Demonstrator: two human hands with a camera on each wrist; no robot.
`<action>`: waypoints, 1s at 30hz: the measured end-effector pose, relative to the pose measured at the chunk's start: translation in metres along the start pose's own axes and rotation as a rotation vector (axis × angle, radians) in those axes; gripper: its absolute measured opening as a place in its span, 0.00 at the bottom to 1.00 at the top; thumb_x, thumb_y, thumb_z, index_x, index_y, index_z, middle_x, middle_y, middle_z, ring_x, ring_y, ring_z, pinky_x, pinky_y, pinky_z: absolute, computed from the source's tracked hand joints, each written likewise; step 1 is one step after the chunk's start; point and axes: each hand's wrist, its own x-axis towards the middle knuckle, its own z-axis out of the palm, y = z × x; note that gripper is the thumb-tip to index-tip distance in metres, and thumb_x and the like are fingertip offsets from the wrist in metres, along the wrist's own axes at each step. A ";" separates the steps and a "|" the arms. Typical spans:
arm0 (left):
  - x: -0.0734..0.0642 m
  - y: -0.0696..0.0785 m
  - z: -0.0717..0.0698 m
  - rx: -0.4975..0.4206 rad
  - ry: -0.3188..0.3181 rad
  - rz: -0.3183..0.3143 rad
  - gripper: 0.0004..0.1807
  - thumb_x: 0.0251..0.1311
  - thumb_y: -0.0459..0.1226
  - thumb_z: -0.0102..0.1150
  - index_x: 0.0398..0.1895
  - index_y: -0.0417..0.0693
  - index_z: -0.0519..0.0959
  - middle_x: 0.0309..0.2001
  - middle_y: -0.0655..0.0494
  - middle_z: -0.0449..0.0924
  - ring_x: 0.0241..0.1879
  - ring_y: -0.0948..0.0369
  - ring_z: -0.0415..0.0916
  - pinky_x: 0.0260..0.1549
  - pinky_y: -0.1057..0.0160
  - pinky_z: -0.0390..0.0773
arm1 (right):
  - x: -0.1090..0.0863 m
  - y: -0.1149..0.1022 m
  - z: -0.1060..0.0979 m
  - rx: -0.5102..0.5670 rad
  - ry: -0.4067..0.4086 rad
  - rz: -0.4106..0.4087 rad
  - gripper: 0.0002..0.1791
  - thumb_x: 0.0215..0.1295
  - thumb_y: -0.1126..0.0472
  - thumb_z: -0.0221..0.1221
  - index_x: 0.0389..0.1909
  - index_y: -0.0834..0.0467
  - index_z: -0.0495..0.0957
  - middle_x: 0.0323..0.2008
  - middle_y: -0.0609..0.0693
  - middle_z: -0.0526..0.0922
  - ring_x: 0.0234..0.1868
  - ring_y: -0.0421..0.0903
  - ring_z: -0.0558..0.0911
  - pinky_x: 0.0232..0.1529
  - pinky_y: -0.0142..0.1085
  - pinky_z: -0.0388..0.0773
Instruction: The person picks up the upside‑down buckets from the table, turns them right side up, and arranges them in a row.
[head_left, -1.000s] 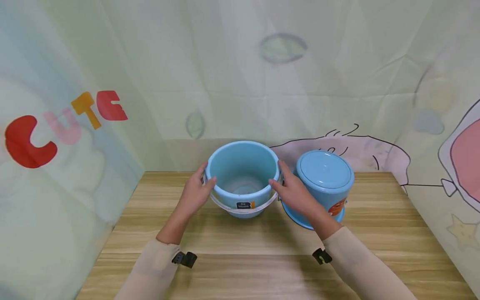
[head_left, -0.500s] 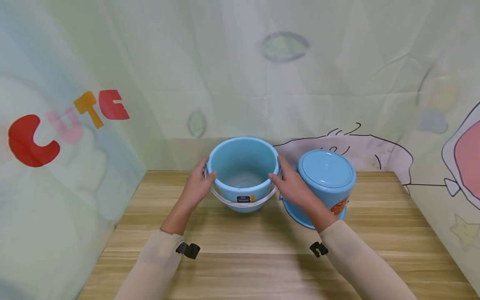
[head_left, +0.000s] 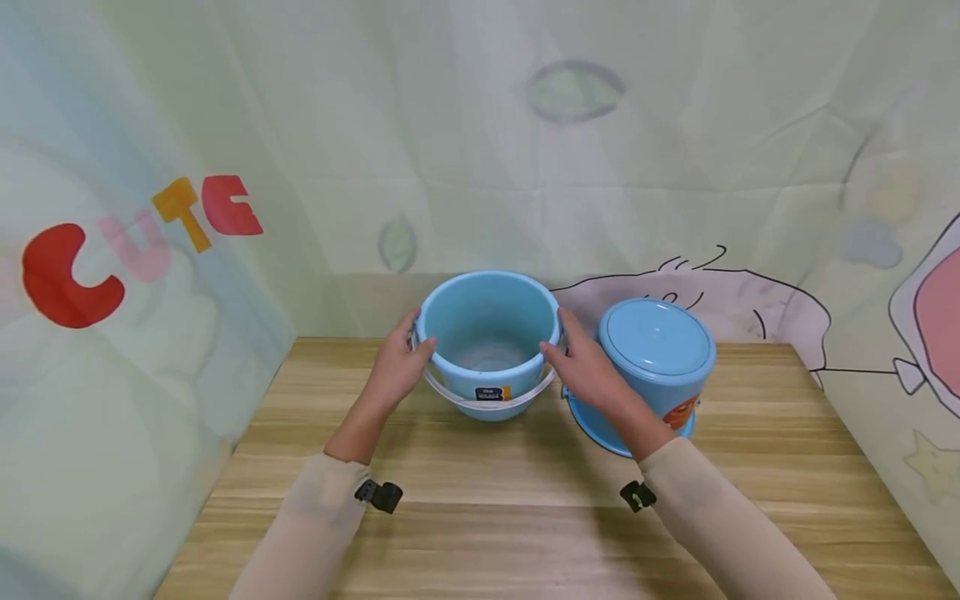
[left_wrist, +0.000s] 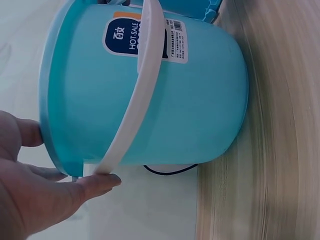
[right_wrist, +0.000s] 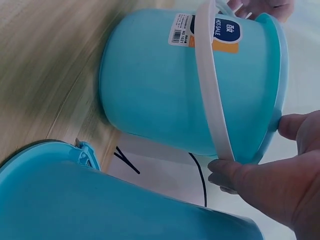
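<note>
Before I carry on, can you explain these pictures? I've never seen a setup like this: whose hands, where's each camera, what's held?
No machine here, just a person's bare left hand and right hand. The wide picture comes from a head-worn camera looking forward and down; the two close ones come from a camera on each wrist, so things look sideways. On the wooden table, at right, stands an upside-down bucket. Both hands grip the open bucket by opposite sides of its rim, and its white handle hangs across the front. Whether its base touches the table is hard to tell.
</note>
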 end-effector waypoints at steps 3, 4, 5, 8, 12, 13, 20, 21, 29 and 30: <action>-0.001 0.000 0.001 -0.015 0.008 -0.014 0.37 0.75 0.35 0.52 0.81 0.36 0.51 0.80 0.35 0.53 0.79 0.39 0.54 0.75 0.44 0.61 | -0.001 0.001 0.000 -0.036 0.011 -0.025 0.41 0.82 0.51 0.49 0.84 0.57 0.38 0.83 0.59 0.47 0.81 0.60 0.54 0.75 0.61 0.61; -0.001 0.000 0.001 -0.023 0.010 -0.020 0.37 0.75 0.36 0.52 0.82 0.37 0.51 0.80 0.35 0.54 0.79 0.39 0.54 0.75 0.44 0.61 | -0.001 0.002 0.001 -0.056 0.015 -0.032 0.41 0.82 0.51 0.48 0.84 0.58 0.38 0.83 0.60 0.45 0.82 0.60 0.52 0.76 0.61 0.59; -0.001 0.000 0.002 -0.032 0.013 -0.029 0.36 0.75 0.36 0.51 0.82 0.38 0.52 0.80 0.35 0.54 0.78 0.40 0.55 0.75 0.44 0.61 | -0.002 0.003 0.001 -0.076 0.019 -0.038 0.41 0.82 0.50 0.48 0.84 0.59 0.38 0.83 0.60 0.44 0.83 0.60 0.49 0.77 0.61 0.56; -0.004 0.003 0.001 -0.049 0.024 -0.053 0.36 0.76 0.40 0.50 0.82 0.42 0.53 0.79 0.36 0.56 0.78 0.40 0.57 0.73 0.42 0.64 | -0.006 0.004 0.001 -0.119 0.042 -0.037 0.41 0.82 0.47 0.46 0.84 0.60 0.39 0.84 0.60 0.40 0.84 0.58 0.41 0.79 0.60 0.50; -0.009 0.010 -0.001 -0.049 0.056 -0.041 0.35 0.76 0.44 0.51 0.82 0.46 0.56 0.80 0.37 0.55 0.79 0.40 0.54 0.71 0.38 0.66 | -0.015 0.002 -0.002 -0.111 0.072 -0.052 0.41 0.82 0.45 0.47 0.84 0.55 0.40 0.84 0.56 0.42 0.84 0.56 0.45 0.78 0.61 0.53; -0.010 0.012 -0.001 -0.042 0.068 -0.027 0.35 0.76 0.44 0.51 0.81 0.47 0.57 0.80 0.38 0.54 0.79 0.40 0.54 0.70 0.38 0.67 | -0.018 0.002 -0.004 -0.109 0.076 -0.058 0.42 0.81 0.45 0.48 0.84 0.54 0.40 0.84 0.55 0.43 0.83 0.58 0.49 0.77 0.62 0.55; -0.024 0.029 -0.001 -0.029 0.111 0.117 0.34 0.76 0.43 0.54 0.80 0.46 0.59 0.81 0.46 0.56 0.81 0.50 0.51 0.75 0.42 0.60 | -0.041 -0.004 -0.026 -0.110 0.094 -0.110 0.42 0.81 0.47 0.50 0.84 0.54 0.39 0.84 0.55 0.46 0.79 0.64 0.61 0.76 0.61 0.60; -0.026 0.031 -0.001 -0.035 0.110 0.142 0.34 0.76 0.42 0.54 0.80 0.45 0.59 0.81 0.46 0.56 0.81 0.50 0.50 0.76 0.42 0.58 | -0.044 -0.003 -0.029 -0.107 0.095 -0.118 0.42 0.81 0.47 0.50 0.85 0.53 0.40 0.84 0.54 0.47 0.78 0.64 0.62 0.76 0.60 0.61; -0.039 0.046 0.007 -0.045 0.100 0.275 0.33 0.73 0.37 0.58 0.78 0.42 0.63 0.76 0.44 0.65 0.77 0.49 0.61 0.73 0.41 0.63 | -0.068 0.000 -0.051 -0.110 0.104 -0.179 0.42 0.81 0.50 0.52 0.85 0.50 0.41 0.83 0.56 0.50 0.78 0.67 0.62 0.73 0.60 0.64; -0.040 0.048 0.008 -0.040 0.097 0.288 0.33 0.72 0.37 0.59 0.78 0.43 0.63 0.76 0.45 0.65 0.77 0.49 0.61 0.73 0.42 0.64 | -0.071 0.001 -0.054 -0.113 0.109 -0.185 0.41 0.80 0.50 0.53 0.85 0.51 0.42 0.83 0.57 0.51 0.77 0.67 0.62 0.72 0.60 0.65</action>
